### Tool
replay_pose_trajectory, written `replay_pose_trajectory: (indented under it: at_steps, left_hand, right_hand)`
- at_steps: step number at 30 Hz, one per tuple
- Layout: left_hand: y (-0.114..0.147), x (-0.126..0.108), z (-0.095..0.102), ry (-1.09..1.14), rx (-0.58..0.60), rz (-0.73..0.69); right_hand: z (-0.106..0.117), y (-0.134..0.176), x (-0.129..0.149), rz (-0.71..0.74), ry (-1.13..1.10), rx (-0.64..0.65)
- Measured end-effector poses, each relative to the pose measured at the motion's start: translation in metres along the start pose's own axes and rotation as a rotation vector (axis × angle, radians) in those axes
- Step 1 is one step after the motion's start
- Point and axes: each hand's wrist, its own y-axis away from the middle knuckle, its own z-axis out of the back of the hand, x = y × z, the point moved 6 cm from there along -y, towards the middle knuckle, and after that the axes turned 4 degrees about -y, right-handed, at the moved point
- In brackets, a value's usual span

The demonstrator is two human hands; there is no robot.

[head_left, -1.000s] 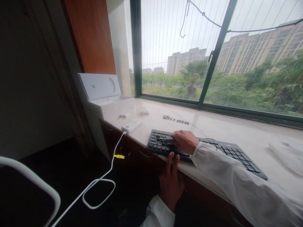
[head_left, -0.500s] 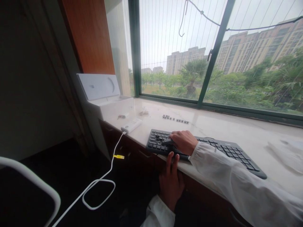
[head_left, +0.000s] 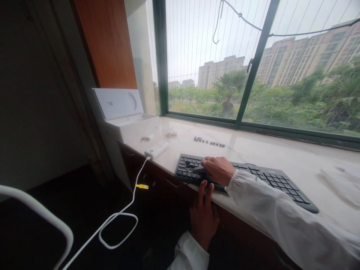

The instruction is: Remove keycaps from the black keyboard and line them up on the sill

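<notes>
While the white box (head_left: 139,129) stood open at far L, the white device (head_left: 156,149) lay near it w/ its cable (head_left: 134,187) attached. Next came the kbd (head_left: 277,183), flat along the counter's (head_left: 254,150) front edge; in its L part some key places looked bare. The dark tool (head_left: 200,170) pointed there; whether its tip touched, you could not tell. Your L hand (head_left: 204,219) held nothing visible, two fingers slightly apart against the kbd's front edge. Behind lay the loose keycaps (head_left: 209,141), approx. in line. Your R hand (head_left: 218,169) gripped the tool, fingers closed round it. Probably your work was partway: several caps off, most keys in place; the no. left was unclear.
</notes>
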Motion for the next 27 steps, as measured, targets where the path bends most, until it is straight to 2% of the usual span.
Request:
replay_pose_trajectory:
  at_steps: [5, 14, 27]
  left_hand:
    - [-0.0009, 0.0001, -0.0003, 0.004, 0.021, 0.009]
    - [0.0018, 0.0003, -0.0002, 0.042, -0.029, -0.016]
    - [0.0012, 0.0014, -0.0023, 0.023, -0.03, -0.015]
  right_hand:
    - [-0.0011, -0.0007, -0.0016, -0.011, -0.005, 0.013]
    - [0.0004, -0.0004, 0.001, -0.017, 0.027, -0.006]
    - [-0.0019, 0.0004, -0.0064, -0.077, -0.065, -0.029]
